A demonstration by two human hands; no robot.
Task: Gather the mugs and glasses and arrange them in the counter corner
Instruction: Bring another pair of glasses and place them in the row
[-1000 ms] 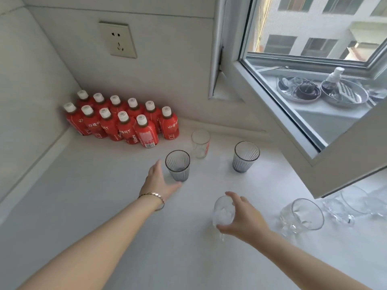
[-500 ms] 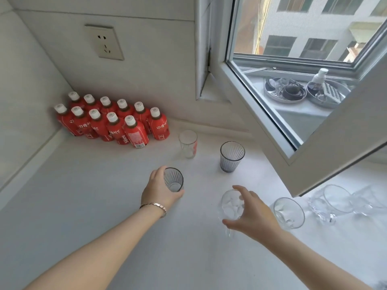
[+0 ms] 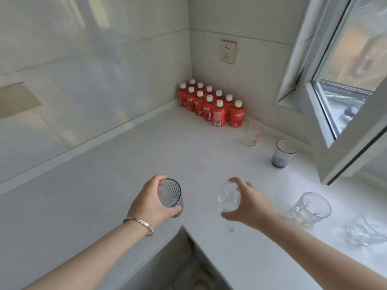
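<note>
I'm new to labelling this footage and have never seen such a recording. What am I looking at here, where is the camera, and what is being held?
No machine here: a person wears a camera on the head, looking down at their own bare arms. The left hand, with a bracelet at its wrist, grips a ribbed grey glass. The right hand grips a clear glass. On the white counter stand red bottles in the corner, a clear glass with red print, another grey glass, and clear mugs at right, under an open window.
</note>
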